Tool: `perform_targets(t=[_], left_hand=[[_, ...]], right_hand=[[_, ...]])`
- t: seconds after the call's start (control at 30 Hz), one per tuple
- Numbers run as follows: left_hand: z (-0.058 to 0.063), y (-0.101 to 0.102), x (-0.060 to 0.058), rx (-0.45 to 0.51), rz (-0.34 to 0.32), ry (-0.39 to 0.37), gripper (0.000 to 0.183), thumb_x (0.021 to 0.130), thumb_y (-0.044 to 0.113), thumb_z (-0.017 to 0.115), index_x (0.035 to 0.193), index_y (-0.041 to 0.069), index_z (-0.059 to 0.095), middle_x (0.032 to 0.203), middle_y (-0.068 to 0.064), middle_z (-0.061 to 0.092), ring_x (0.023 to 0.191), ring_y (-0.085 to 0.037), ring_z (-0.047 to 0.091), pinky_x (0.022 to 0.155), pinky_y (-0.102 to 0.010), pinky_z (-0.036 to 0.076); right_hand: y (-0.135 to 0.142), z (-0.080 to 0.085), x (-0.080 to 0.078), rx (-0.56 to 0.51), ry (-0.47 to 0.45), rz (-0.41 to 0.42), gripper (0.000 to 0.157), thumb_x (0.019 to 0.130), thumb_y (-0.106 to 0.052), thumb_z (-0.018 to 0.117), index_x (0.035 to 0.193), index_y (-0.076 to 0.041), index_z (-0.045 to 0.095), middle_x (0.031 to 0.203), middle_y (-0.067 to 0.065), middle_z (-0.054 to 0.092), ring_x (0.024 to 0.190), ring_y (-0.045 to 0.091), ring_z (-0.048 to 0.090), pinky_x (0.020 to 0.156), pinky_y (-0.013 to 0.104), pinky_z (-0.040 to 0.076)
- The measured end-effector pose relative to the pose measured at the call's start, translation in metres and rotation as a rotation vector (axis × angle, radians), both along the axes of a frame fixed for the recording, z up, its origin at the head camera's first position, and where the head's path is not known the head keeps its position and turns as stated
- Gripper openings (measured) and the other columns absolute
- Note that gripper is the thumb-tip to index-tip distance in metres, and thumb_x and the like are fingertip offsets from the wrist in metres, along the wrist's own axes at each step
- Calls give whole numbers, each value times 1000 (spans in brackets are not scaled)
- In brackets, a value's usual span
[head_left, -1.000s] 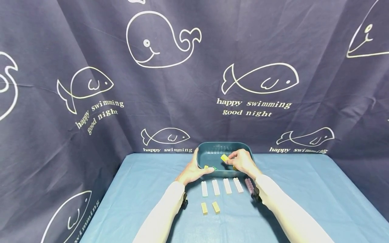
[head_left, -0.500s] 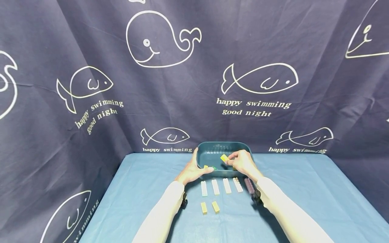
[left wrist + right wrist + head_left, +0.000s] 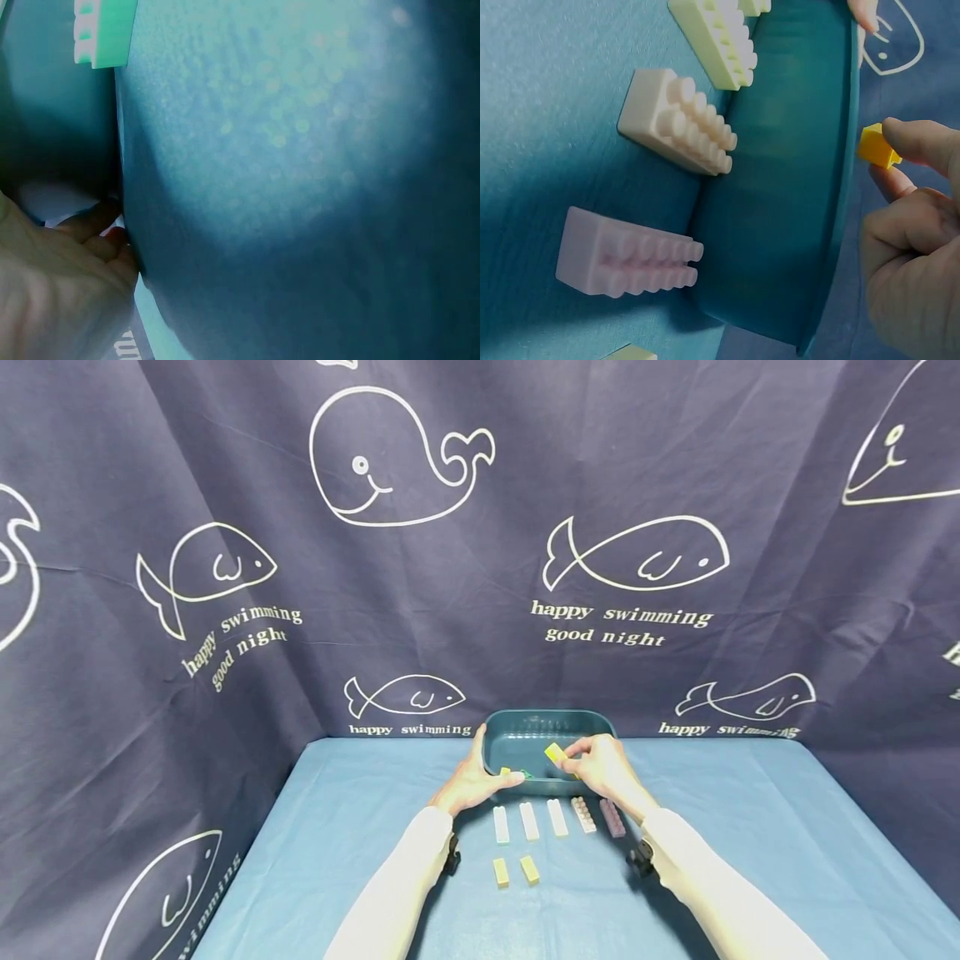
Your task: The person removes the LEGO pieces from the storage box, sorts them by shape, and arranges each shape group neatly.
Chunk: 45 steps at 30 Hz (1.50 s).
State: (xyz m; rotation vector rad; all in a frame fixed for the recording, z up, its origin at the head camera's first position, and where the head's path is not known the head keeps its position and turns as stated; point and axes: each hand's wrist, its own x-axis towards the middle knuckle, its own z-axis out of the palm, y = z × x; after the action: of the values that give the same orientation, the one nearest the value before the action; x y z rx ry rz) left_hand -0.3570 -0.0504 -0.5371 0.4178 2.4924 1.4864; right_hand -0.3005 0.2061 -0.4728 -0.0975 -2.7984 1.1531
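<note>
My left hand (image 3: 471,783) grips the left front corner of a dark teal plastic bin (image 3: 517,724), thumb across the front rim and fingers along the outer left wall. Over the bin's right half, my right hand (image 3: 602,763) pinches a yellow building block (image 3: 555,753) between thumb and fingertips. The right wrist view shows the block (image 3: 877,146) beyond the rim, partly covered by the thumb. Inside the bin, by my left thumb, lie a green piece (image 3: 527,774) and another yellow block (image 3: 505,772), both partly hidden.
A row of pastel studded blocks (image 3: 556,818) lies before the bin, ending in a pink one (image 3: 612,818) at right and a mint-green one (image 3: 111,34) at left. Nearer lie two yellow blocks (image 3: 501,872) (image 3: 529,870). A dark printed curtain (image 3: 420,568) hangs behind the blue table (image 3: 360,793).
My right wrist has shifted outward and down slightly, baring more of the pink block. The yellow block stays pinched, almost in place. The left hand keeps its grip on the bin.
</note>
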Motion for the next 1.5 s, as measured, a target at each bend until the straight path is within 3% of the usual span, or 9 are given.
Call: perform_targets(t=[0.5,0.67,0.8,1.1,1.33,1.5], left_hand=[[4,1,2,56,-14,16,129,85,44,93,177,23,6,179,-18,33,163,-39,38,134,-58,32],[7,1,2,4,-2,14,129,84,49,92,177,26,6,178,-19,33,163,-39,38,134,-57,33],[8,1,3,-25,7,5,129,84,52,91,177,29,6,178,-20,34,163,-39,38,133,-57,34],[5,1,5,11,-6,15,128,84,48,92,177,25,7,179,-17,32,163,-39,38,134,-57,33],[0,1,1,57,-23,8,129,85,45,93,177,24,6,182,-12,27,166,-35,34,135,-55,31],[1,1,1,80,-26,20,129,84,44,94,177,25,6,182,-12,28,165,-37,35,134,-57,31]], right_hand=[[-6,6,33,-23,-25,-38,12,84,-23,87,93,-15,88,89,1,84,81,13,69,76,30,55],[-9,7,43,-40,-4,-49,10,84,-20,89,90,-12,87,93,5,84,80,11,65,72,26,51],[-11,7,53,-59,-31,-58,8,84,-19,88,87,-11,85,93,6,82,72,11,62,60,27,50],[-15,-1,76,-9,-60,-86,9,80,-22,89,86,-16,85,76,-2,79,73,11,64,64,29,47],[-18,-12,93,19,-42,-97,11,75,-21,93,80,-17,84,87,-1,82,81,12,64,74,28,49],[-23,-17,105,-22,-73,-91,13,76,-18,93,78,-13,81,77,-2,73,72,12,56,67,26,45]])
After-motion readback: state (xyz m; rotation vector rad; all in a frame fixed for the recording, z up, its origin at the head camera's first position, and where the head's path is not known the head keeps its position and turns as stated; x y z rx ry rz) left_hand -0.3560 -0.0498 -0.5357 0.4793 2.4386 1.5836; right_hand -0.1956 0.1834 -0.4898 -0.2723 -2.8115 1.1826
